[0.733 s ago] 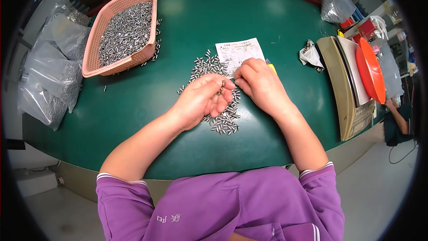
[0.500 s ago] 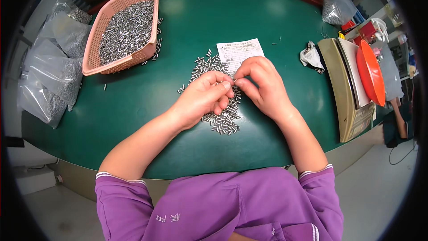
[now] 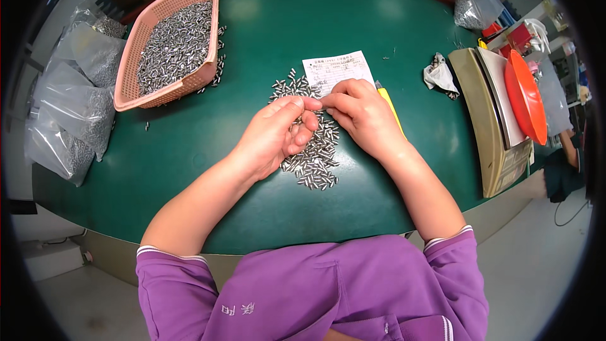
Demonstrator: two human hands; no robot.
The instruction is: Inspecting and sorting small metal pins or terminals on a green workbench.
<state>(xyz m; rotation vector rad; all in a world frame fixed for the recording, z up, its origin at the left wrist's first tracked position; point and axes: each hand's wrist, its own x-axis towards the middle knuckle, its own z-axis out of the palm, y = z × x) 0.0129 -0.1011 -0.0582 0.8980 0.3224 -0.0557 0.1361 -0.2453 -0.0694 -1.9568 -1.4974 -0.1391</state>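
My two hands meet over a loose pile of small shiny metal pins (image 3: 312, 151) on the green table. My left hand (image 3: 278, 132) is closed, thumb against the index finger and the other fingers curled. My right hand (image 3: 365, 119) pinches close to the left fingertips, partly over a printed paper form (image 3: 338, 68). Whatever the fingertips hold is too small to make out. Beside my right wrist lies a yellow cutter-like tool (image 3: 392, 110), partly covered by the hand.
A pink plastic basket (image 3: 205, 72) full of pins stands at the far left, several clear bags (image 3: 82, 107) of pins beside it. On the right are a crumpled white bag (image 3: 439, 76), a beige scale (image 3: 475, 98) and a red-orange tray (image 3: 525, 98). Another person's arm (image 3: 570, 148) shows at the right.
Both hands have shifted slightly left, and the right fingers are drawn closer together. The yellow tool, hidden before, now shows beside my right hand.
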